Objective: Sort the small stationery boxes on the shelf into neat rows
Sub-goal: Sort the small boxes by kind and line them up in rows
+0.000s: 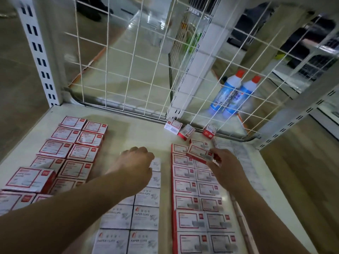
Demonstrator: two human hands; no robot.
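Nearest the camera, two rows of white paper-clip boxes (145,219) are laid flat on the pale shelf (139,131), running away from the viewer down the middle. Just to their right, a double row of red-bordered boxes (197,198) is lined up edge to edge. On the left side, larger red-bordered boxes (73,149) are set in two columns, with one box (29,178) stacked on top near the front.

The left hand (136,162) is held over the far end of the white rows, knuckles up and fingers curled downward; whether anything is gripped beneath it cannot be told. The right hand (224,167) is held over the red double row, and a small red-bordered box (200,153) is pinched at its end between thumb and fingers, tilted above the far end of that row.

Farther back, three loose boxes (187,132) are seen lying askew just before the white wire grid (146,70) at the shelf's rear. Beyond the grid, two blue bottles (233,94) with red caps are seen side by side.
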